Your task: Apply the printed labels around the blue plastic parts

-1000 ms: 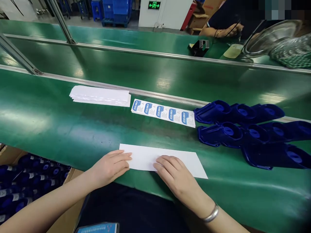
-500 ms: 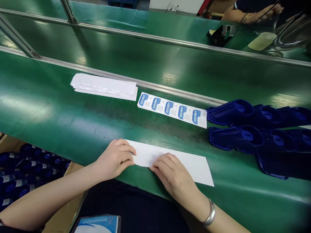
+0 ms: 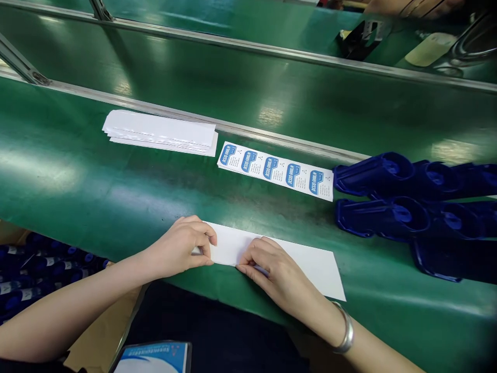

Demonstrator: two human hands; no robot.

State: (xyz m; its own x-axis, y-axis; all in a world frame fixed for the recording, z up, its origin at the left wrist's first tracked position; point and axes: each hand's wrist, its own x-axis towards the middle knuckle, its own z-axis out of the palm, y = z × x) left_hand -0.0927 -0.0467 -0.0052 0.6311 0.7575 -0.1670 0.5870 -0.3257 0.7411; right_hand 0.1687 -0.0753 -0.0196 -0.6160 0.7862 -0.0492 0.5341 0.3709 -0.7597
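A long white paper strip (image 3: 310, 259), blank side up, lies on the green work surface close to my body. My left hand (image 3: 185, 244) pinches its left end, thumb at the near edge and fingers curled over the top. Near the strip's middle, my right hand (image 3: 269, 264) grips the same near edge between thumb and forefinger. Beyond it rests a sheet of blue-and-white printed labels (image 3: 275, 170), with at least one more sheet under it. To the left of that is a stack of white strips (image 3: 161, 130), plain side up.
Dark blue plastic parts (image 3: 404, 215) stand in rows at the right. A metal rail (image 3: 248, 132) runs along the far edge. At lower left, a box holds several blue items (image 3: 34, 269). Across the line, a person's arm (image 3: 404, 7) is near a black holder (image 3: 361, 41).
My view has tilted slightly downward and shifted. Both hands keep their pinch on the paper strip's near edge, with only small finger movement; the strip stays in place.
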